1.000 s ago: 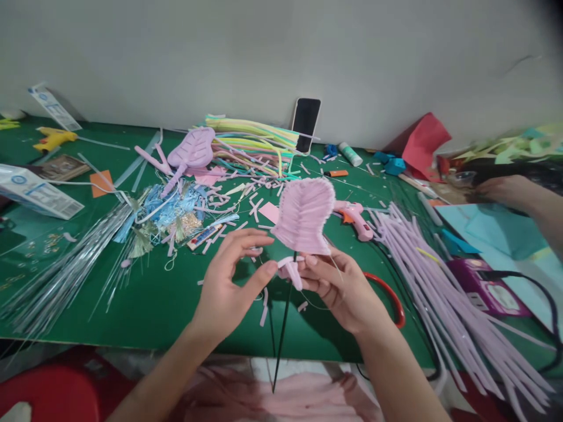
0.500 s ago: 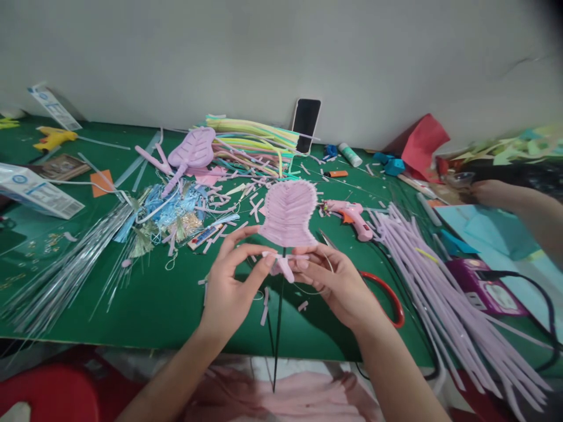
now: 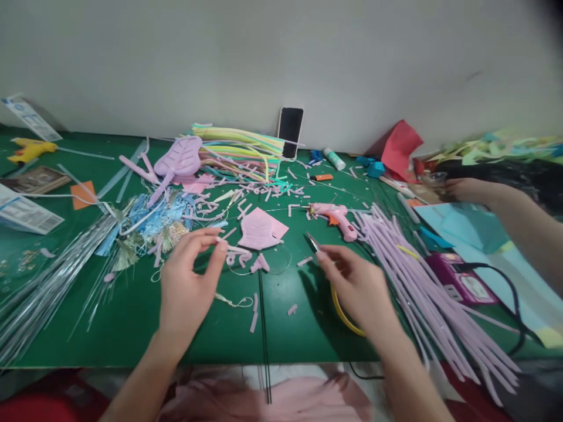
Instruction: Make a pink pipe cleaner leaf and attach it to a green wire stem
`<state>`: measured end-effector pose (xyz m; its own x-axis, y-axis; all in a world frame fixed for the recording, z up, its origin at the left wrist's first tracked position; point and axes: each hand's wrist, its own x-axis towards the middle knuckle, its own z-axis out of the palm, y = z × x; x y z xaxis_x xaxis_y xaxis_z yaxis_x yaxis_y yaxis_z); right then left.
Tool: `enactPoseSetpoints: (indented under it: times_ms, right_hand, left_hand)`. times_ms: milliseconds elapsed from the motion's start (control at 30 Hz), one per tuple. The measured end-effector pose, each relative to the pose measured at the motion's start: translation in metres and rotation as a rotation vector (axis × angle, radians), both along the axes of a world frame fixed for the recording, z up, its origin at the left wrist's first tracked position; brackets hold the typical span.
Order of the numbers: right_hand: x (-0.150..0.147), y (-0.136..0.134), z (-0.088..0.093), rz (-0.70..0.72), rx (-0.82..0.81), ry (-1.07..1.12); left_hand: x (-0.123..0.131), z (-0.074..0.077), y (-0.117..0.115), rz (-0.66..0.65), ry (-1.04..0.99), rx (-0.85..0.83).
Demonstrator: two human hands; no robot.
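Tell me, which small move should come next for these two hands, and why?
Probably, the right hand should bring the metal scissors with a yellow handle towards the thin lilac strip, perhaps to trim it. The left hand pinches this strip, the scissors are apart from it, and the lilac leaf-shaped piece lies between the hands, held by neither.

No legible text: print on white-blue carton, purple box blurred.

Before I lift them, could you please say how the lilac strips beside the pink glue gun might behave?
The lilac strips would probably flop, since some visibly curve. They may spread apart, as their near ends fan out.
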<state>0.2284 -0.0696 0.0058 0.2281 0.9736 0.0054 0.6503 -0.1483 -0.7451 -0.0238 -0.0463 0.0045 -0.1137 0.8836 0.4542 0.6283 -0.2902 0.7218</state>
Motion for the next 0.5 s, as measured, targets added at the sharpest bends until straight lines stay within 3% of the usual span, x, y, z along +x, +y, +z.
enactPoseSetpoints:
  times_ms: [100,167,300,400,500]
  right_hand:
    - [0.043,0.002,0.011,-0.277,0.028,-0.405]
    - [0.071,0.006,0.013,-0.363,-0.091,-0.596]
    - [0.101,0.015,0.002,-0.226,-0.374,-0.716]
    - [0.103,0.019,-0.004,-0.213,-0.388,-0.726]
    - [0.101,0.019,0.0,-0.259,-0.35,-0.737]
  left_hand:
    - [-0.017,0.001,0.009,0.075,0.102,-0.057]
    - [-0.027,-0.002,0.016,0.05,0.21,-0.123]
    - [-0.034,-0.01,0.026,0.022,0.355,-0.195]
    - [-0.031,-0.013,0.026,0.067,0.381,-0.145]
    - [-0.026,-0.011,0.023,0.069,0.38,-0.083]
